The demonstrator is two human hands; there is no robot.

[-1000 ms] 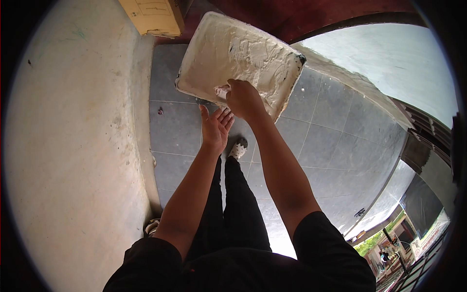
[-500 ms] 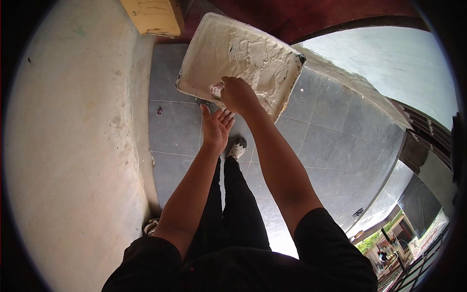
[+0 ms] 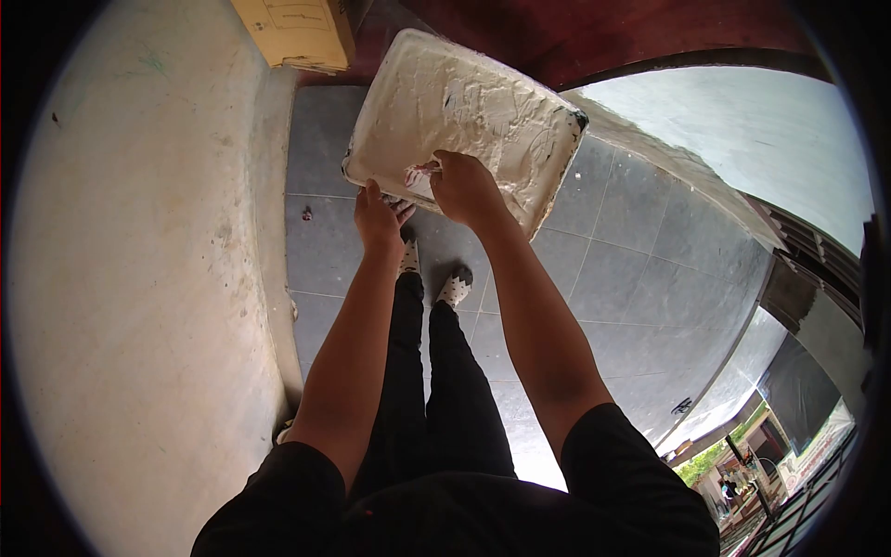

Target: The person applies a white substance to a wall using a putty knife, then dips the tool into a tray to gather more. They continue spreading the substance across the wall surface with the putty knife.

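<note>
Two hands meet at the near edge of a big flat board (image 3: 464, 102) coated in thick white plaster, held tilted above the grey tiled floor (image 3: 640, 260), close to the pale wall (image 3: 139, 278), so the plaster stays reachable without sliding off. Both arms stretch forward and down from the black sleeves. The left hand (image 3: 376, 218) props the board's near edge from below, fingers curled under it. The right hand (image 3: 464, 186) is closed round a small plaster-smeared tool (image 3: 419, 174), probably a scraper, pressed into the plaster near that edge.
</note>
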